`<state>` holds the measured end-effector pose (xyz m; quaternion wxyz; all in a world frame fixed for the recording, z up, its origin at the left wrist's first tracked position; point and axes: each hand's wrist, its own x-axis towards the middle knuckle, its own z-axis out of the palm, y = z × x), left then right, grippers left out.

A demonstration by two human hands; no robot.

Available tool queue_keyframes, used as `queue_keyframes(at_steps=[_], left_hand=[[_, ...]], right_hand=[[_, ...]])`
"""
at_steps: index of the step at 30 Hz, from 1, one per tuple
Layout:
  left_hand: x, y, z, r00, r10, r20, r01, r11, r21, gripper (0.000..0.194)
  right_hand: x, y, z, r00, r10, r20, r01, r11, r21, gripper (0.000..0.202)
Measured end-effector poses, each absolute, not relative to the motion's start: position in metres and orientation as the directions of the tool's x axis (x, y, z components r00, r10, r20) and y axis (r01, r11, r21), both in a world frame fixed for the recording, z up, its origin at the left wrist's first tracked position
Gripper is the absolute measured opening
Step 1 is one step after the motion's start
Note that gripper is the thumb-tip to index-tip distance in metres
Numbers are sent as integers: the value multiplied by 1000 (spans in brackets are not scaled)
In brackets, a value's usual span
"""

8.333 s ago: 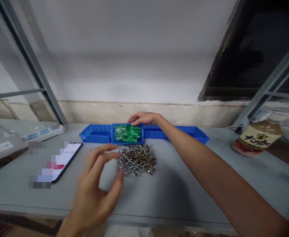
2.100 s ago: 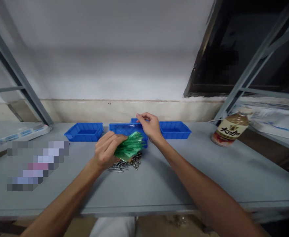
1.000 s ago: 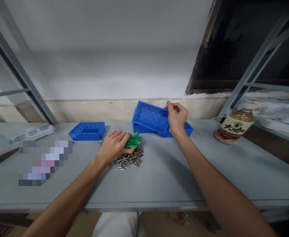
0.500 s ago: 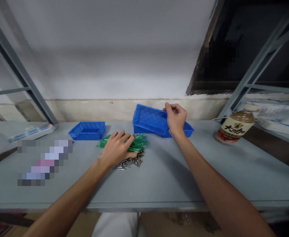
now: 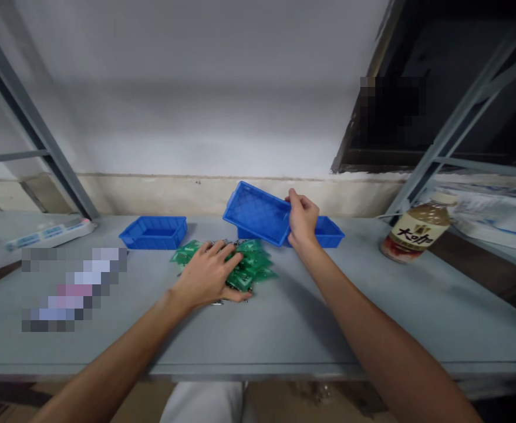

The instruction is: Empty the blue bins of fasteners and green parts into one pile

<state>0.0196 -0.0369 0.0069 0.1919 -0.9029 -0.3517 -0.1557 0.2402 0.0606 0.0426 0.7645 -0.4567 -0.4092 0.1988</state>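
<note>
green pieces (image 5: 251,264) now dumped over nail pile | emptied blue tray (image 5: 258,212) lifted, tilted by right hand (image 5: 302,218)

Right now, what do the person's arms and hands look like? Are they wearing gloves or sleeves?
No gloves and no sleeves show. The left hand and right hand are both bare, and both forearms are bare as far as the bottom edge of the picture. No watch, ring, bracelet or marking shows on either. Below the bench edge, between the arms, a bit of white clothing is visible.
</note>
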Motion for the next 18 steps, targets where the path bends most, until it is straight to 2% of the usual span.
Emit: queue_keyframes(at_steps=[2, 5, 9, 12, 18], left_hand=[[20, -39, 9, 709, 584, 396, 690, -691, -216, 63], [20, -43, 12, 706, 598, 378, 690, -700, -183, 51], [20, -45, 14, 682, 622, 384, 709, -690, -143, 58], [19, -46, 14, 667, 636, 389, 724, -676, -135, 63], [14, -45, 16, 649, 652, 393, 735, -671, -100, 68]], right_hand=[[227, 67, 48, 564, 718, 409, 37, 472, -881, 29], [202, 86, 63, 495, 747, 444, 101, 458, -883, 29], [162, 116, 80, 357, 793, 493, 316, 394, -863, 32], [136, 132, 82, 291, 840, 459, 481, 286, -828, 32], [123, 154, 68, 304, 876, 374, 569, 149, -809, 29]])
